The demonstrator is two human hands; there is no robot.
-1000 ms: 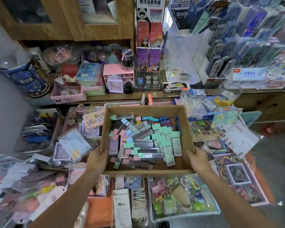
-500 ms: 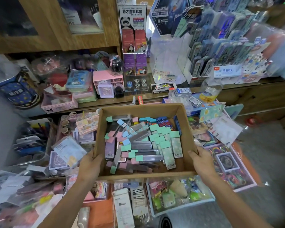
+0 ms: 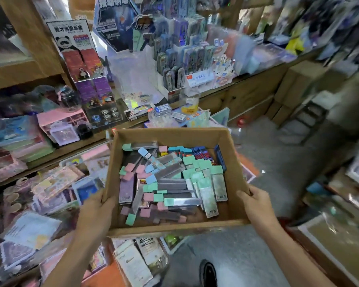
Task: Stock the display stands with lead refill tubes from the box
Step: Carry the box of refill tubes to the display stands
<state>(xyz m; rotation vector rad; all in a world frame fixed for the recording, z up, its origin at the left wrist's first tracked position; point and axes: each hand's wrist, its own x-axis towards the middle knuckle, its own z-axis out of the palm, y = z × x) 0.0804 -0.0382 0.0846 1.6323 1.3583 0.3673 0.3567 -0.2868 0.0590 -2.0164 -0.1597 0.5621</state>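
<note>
An open cardboard box (image 3: 170, 135) hangs in front of me, held in the air by both hands. My left hand (image 3: 95, 212) grips its near left corner and my right hand (image 3: 255, 206) grips its near right corner. Inside lies a loose heap of lead refill tubes (image 3: 174, 183), grey and clear with green, pink and blue caps. Beyond the box, on a wooden counter, stands a tiered display stand (image 3: 180, 65) filled with upright packaged items. A panda-printed stand (image 3: 83, 65) rises to its left.
Shelves at the left carry a pink drawer unit (image 3: 60, 123), packs and stickers (image 3: 50, 187). Below the box lie more packaged goods (image 3: 137, 264) and a dark shoe (image 3: 208, 274) on grey floor. A step stool (image 3: 307, 119) and cartons stand at the right.
The box, still in both hands, has swung right, away from the left shelves and out over the aisle floor. The view has turned right, bringing the right-hand shelves into sight.
</note>
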